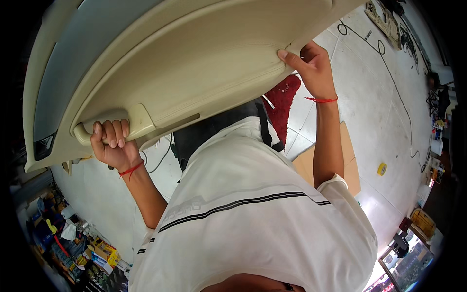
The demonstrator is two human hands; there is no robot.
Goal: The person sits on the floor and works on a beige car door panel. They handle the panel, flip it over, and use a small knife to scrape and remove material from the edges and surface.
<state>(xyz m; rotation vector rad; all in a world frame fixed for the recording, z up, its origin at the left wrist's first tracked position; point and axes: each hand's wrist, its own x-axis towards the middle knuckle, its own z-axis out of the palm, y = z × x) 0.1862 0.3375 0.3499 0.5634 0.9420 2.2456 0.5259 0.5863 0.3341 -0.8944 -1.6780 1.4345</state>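
A large beige car door panel [204, 63] with a grey upper strip [82, 58] fills the upper part of the head view, tilted in front of my body. My left hand [116, 141] is closed around the panel's pull handle [142, 119] at its lower left, the fingers curled over the grip. At the panel's right edge, my right hand [314, 68] grips the rim, thumb on the beige face and fingers hidden behind it. A small dark switch or lever recess [44, 146] sits at the panel's left end.
White floor tiles [360, 97] lie below, crossed by a thin black cable [396, 92]. A flattened cardboard piece [348, 155], a dark red cloth [284, 102] and a yellow tape roll [382, 169] are on the floor. Cluttered boxes [99, 255] stand at lower left.
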